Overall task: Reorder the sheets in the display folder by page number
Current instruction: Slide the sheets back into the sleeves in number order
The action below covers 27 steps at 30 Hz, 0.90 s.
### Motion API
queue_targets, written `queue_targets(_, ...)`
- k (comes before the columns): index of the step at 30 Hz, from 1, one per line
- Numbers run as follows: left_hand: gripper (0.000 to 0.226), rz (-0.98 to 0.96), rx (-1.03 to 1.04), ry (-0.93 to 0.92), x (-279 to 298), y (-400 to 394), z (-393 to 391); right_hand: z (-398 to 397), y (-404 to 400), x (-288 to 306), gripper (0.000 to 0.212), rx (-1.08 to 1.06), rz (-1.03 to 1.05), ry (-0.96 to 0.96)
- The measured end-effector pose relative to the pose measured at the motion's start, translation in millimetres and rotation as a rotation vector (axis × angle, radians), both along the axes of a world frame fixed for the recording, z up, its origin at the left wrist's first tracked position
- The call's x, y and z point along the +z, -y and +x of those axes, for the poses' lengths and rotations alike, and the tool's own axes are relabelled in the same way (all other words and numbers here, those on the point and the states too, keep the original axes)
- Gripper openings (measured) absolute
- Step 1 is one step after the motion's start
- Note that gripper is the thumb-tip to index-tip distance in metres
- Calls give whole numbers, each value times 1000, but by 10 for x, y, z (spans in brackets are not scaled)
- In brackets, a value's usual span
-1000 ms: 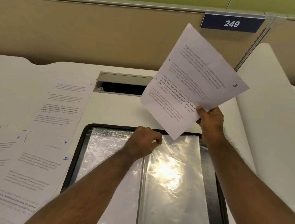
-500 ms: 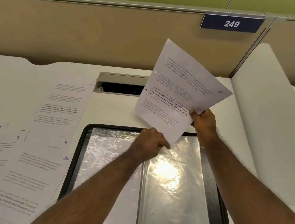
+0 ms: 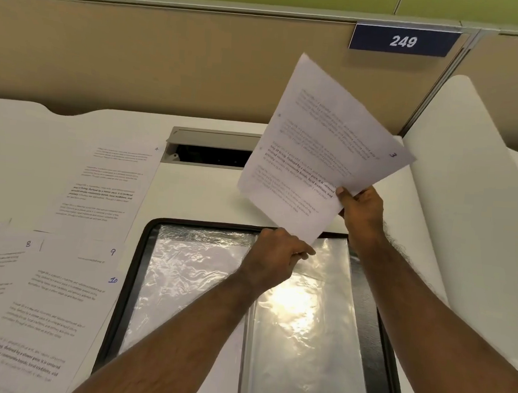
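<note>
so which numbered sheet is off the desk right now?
The sheet marked 3, held up by the right hand; sheets 4, 8, 9 and 10 lie flat.

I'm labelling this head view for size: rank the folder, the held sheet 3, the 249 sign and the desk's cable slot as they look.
1. Folder, though arms hide part of it.
2. Sheet 3, held up nearer the camera, so its look may flatter it.
3. and 4. 249 sign and cable slot: too alike to rank; the sheet covers the slot's right end.

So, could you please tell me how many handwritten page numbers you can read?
5: 3 on the held sheet; 4, 8, 9 and 10 on desk sheets. Overlapped sheets may hide others.
</note>
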State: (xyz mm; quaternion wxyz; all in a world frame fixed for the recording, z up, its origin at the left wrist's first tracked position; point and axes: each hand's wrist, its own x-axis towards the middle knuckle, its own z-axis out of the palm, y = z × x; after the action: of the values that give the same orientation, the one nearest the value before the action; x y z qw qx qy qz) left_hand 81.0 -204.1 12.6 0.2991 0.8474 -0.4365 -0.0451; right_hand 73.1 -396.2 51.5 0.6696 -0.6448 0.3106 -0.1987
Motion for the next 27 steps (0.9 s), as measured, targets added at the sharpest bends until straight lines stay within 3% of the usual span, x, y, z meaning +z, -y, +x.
queue_targets(4, 26, 88, 84, 35, -13, -58, 57, -92, 102, -67, 19, 93, -83, -99)
queue_targets(9, 49, 397, 99, -41, 12, -172, 189, -177, 333, -91, 33, 128, -83, -167)
queue_targets(12, 36, 494, 141, 26, 4, -210, 273, -219, 452, -104, 35, 146, -40, -172)
queue_targets(14, 22, 490, 177, 12, -14, -229, 333, -230, 510, -122, 35, 163, -24, -193)
queue_targets(20, 11, 325, 287, -250, -75, -303, 483, -230, 608, -209, 33, 195, -19, -288)
queue_targets(27, 10, 315, 320, -306, -34, -334, 563, -206, 644, -228, 34, 212, 13, -324)
